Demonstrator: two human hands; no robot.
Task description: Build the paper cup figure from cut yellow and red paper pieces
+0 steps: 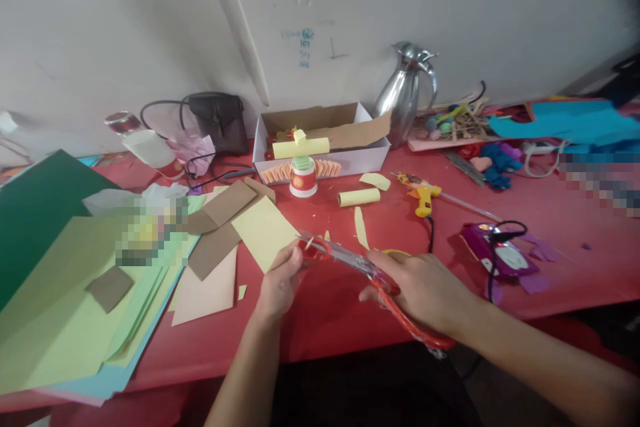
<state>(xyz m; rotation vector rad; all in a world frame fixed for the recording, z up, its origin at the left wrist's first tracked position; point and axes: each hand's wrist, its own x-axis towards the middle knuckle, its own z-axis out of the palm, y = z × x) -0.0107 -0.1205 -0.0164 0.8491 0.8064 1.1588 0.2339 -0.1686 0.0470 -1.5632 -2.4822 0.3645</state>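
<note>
Head view: the right hand (425, 287) is wrapped around red-handled scissors (365, 265) above the tabletop (330, 320), long axis slanting, 2 blades pointing forward-left toward the left hand (281, 283), which is curled; how tightly, or on what, I cannot tell.

The left grip (279, 283) is a bare human hand with a short, round-tipped thumb (294, 260) and a smooth, slender wrist running into a bare left forearm (247, 367) that widens gently toward the lower edge. The right grip (425, 290), likewise a bare hand, has a broad, smooth back and a long index finger (386, 263). Its wrist is bare, and so is the right forearm (540, 360), smooth and evenly rounded out to the picture's edge. Between the forearms, whether the dark patch (350, 390) is clothing or shadow cannot be told.
</note>
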